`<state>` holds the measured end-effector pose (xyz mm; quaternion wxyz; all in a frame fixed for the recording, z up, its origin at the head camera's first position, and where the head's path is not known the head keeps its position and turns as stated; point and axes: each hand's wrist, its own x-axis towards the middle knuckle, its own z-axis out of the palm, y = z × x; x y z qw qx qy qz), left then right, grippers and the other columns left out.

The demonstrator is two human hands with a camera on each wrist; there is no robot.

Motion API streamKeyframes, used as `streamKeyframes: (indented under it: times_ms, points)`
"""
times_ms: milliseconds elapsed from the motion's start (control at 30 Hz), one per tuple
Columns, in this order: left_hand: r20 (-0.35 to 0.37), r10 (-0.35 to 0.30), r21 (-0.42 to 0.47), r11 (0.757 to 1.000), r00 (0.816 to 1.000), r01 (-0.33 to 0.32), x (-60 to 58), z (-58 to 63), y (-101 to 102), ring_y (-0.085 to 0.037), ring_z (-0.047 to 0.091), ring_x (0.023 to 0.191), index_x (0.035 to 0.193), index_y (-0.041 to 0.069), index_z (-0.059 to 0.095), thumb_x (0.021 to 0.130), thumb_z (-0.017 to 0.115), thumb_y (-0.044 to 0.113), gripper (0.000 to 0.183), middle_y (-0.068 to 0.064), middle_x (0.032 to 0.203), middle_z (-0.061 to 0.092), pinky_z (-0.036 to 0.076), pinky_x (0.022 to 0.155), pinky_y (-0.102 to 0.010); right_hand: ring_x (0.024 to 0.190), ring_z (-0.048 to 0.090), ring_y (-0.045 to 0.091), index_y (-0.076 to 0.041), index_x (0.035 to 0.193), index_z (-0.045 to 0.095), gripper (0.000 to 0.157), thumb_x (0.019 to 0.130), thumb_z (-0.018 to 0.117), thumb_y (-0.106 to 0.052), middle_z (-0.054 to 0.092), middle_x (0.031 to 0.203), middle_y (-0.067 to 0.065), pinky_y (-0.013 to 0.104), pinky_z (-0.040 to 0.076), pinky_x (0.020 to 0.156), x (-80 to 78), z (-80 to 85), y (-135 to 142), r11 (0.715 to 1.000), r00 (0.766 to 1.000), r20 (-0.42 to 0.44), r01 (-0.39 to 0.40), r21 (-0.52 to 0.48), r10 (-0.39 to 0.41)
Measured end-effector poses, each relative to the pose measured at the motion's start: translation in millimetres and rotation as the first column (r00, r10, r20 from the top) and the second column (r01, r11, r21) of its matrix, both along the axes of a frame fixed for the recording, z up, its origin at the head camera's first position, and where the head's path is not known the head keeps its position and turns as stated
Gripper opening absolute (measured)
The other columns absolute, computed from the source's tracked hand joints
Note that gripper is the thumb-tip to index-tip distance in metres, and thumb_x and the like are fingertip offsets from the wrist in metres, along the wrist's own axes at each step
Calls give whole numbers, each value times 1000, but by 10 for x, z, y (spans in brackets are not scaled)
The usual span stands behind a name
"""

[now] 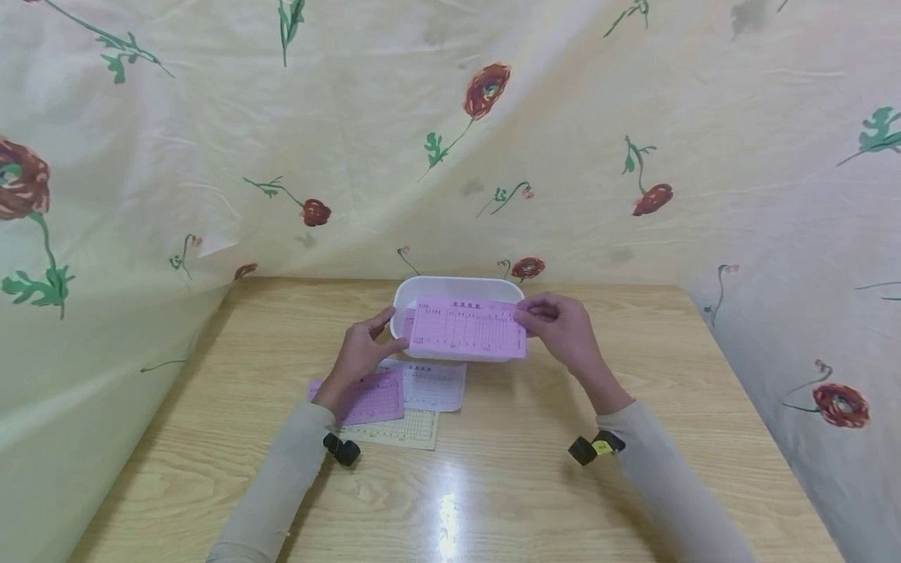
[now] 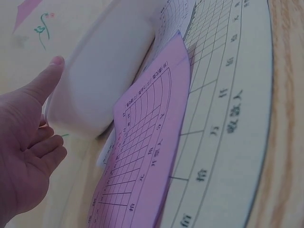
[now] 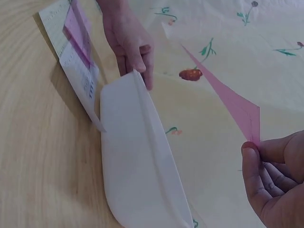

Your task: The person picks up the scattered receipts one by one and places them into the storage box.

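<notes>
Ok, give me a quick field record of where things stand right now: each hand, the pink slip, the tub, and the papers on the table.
right hand: pinches the right edge of the pink slip
left hand: fingers straight, thumb at the slip's left edge and the tub's side; a grip cannot be told
pink slip: held flat above the tub, printed side up
white tub: on the table, at the far middle
loose papers: pink, white and cream forms overlapping, flat beside the tub
table: light wood
</notes>
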<state>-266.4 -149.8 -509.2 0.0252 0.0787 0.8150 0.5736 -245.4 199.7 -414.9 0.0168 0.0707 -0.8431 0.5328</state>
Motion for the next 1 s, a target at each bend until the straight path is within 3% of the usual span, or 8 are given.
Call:
streamKeyframes:
  times_ms: [200, 467, 833, 1000]
  points:
    - [-25, -13, 6, 1000, 1000, 14, -3, -16, -10, -25, 37, 149, 152, 5, 45, 82, 87, 37, 88, -4, 161, 40, 37, 122, -37, 84, 75, 21, 4, 112, 70, 24, 94, 75, -11, 74, 105, 22, 41, 66, 77, -170, -27, -34, 1000, 1000, -23, 6, -6, -6]
    - [-29, -10, -12, 1000, 1000, 10, -5, -16, 0, -25, 37, 149, 152, 6, 45, 83, 86, 33, 85, -6, 161, 39, 37, 121, -38, 86, 75, 24, 4, 112, 70, 24, 94, 75, -11, 74, 105, 22, 28, 66, 71, -392, -131, -60, 1000, 999, -31, 18, 15, -17]
    - [-29, -5, -14, 1000, 1000, 5, -2, -5, -1, -27, 37, 149, 153, 6, 44, 86, 85, 26, 81, -7, 161, 39, 38, 120, -39, 87, 76, 28, 5, 113, 70, 26, 93, 76, -10, 74, 105, 24, 30, 66, 72, -604, -260, -108, 999, 999, -10, 35, 24, -35]
    - [-40, -8, -11, 1000, 999, 8, 4, -1, -3, -27, 38, 149, 152, 5, 44, 86, 85, 25, 81, -7, 161, 39, 38, 120, -39, 87, 76, 30, 3, 112, 71, 22, 94, 75, -9, 74, 104, 22, 36, 66, 75, -654, -295, -151, 998, 999, 16, 46, 46, -46]
